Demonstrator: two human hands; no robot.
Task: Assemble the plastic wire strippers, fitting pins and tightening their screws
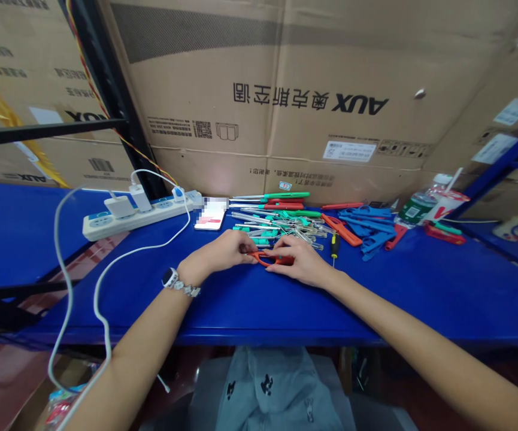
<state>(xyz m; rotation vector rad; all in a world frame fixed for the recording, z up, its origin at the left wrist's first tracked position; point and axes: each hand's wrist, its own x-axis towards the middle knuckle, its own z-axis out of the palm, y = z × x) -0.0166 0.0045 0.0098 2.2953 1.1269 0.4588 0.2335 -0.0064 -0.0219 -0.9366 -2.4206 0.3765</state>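
Observation:
An orange-red plastic lighter handle (264, 261), with a loop at its left part, is held low over the blue table. My left hand (223, 251) pinches the loop end between thumb and fingertips. My right hand (301, 261) has its fingers closed on the other end, partly covering it. Just beyond both hands lies a pile of clear and green plastic parts (292, 226). Long-nosed lighters with green handles (288, 195) and red handles (285, 206) lie behind that pile. Right of my right hand is a small yellow and black screwdriver (335, 244).
Blue handle shells (369, 224) are heaped on the right, near a bottle with a green label (415, 208) and a cup (450, 202). A phone (211, 214) and a white power strip (137, 217) with cables lie left. A large carton (294, 131) stands behind.

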